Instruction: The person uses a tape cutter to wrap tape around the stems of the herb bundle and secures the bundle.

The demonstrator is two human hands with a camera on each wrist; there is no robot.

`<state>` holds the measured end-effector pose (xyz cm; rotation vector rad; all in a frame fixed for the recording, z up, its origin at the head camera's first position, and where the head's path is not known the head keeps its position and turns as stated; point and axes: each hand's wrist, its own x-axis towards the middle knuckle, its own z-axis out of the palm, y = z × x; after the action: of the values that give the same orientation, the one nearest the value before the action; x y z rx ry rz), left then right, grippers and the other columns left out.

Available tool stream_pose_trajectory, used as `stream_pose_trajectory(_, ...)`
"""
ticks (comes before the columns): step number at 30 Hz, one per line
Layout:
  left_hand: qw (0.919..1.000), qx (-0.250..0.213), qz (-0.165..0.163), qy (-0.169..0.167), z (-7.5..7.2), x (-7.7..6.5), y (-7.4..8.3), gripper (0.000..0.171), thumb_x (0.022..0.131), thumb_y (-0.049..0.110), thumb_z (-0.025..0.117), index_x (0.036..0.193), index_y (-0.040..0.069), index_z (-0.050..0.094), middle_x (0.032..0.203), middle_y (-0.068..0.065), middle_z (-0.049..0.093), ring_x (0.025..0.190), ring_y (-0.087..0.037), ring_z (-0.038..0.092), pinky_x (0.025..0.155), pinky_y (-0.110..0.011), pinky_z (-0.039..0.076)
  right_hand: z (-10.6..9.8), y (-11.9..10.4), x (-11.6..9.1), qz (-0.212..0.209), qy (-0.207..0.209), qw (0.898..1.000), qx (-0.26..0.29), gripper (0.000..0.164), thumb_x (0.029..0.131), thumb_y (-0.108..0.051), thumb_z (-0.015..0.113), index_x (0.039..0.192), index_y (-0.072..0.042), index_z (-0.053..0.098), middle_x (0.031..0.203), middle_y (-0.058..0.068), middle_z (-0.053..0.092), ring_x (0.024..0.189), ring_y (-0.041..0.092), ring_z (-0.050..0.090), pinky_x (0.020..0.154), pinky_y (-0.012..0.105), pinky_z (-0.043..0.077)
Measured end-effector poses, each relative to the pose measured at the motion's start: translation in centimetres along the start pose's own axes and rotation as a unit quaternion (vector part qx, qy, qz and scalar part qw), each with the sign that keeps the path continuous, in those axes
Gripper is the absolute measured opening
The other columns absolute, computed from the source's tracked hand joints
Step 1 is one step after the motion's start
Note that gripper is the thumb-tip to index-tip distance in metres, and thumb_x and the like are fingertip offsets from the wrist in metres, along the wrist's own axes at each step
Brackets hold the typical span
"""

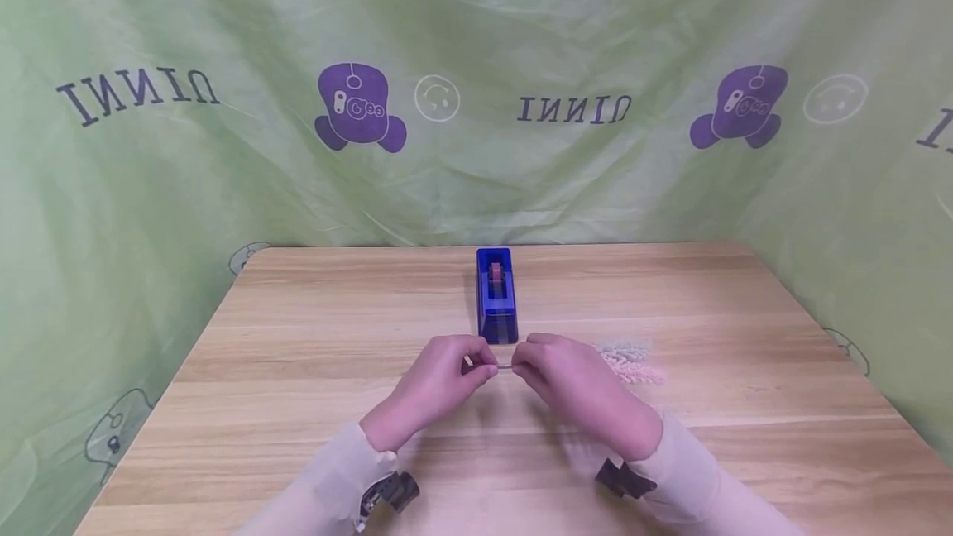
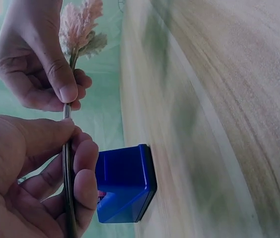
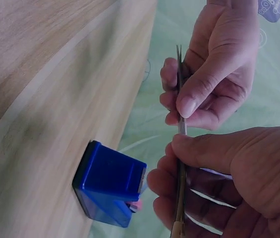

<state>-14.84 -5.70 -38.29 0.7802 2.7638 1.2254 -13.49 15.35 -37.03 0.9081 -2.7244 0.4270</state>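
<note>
Two artificial flower stems (image 2: 68, 173), held together, run lengthwise between my hands, just above the table. Their fluffy heads, one pink (image 1: 639, 373) and one pale grey (image 1: 624, 351), stick out past the right hand. My left hand (image 1: 439, 379) pinches the stems between thumb and fingers toward the bare ends. My right hand (image 1: 581, 383) pinches them nearer the heads, its thumb close to the left thumb. A shiny pale band (image 3: 182, 127), which looks like clear tape, shows on the stems between the thumbs. Fingers partly hide the stems.
Just beyond the hands, a blue tape dispenser (image 1: 496, 304) with a reddish core stands on the wood-grain table (image 1: 335, 313). Green printed cloth (image 1: 476, 189) hangs behind the table and at both sides.
</note>
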Motion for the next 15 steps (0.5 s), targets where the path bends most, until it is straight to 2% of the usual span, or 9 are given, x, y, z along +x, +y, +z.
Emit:
stream_pose_trajectory(8,0.9993,-0.012,-0.028,-0.021,-0.62,0.21,0.16,0.008,0.099,0.012,0.070,0.092,0.010,0.075,0.084,-0.001,0.072,0.072,-0.012,0.059,0.065,-0.021,0.048,-0.04,0.15,0.26,0.008,-0.007,1.000,0.024,0.005,0.093,-0.010,0.077,0.092,-0.015,0.076,0.082,-0.009,0.065,0.074,0.003,0.059,0.071,0.023,0.057)
stream_pose_trajectory(15,0.9992,-0.008,-0.024,-0.032,-0.80,0.41,0.01,0.013,0.099,0.012,0.069,0.095,0.005,0.079,0.082,-0.001,0.073,0.074,-0.011,0.059,0.067,-0.021,0.049,0.00,0.05,0.45,0.010,-0.001,1.000,0.024,0.009,0.092,-0.009,0.077,0.089,-0.017,0.074,0.080,-0.010,0.064,0.072,0.001,0.056,0.068,0.021,0.054)
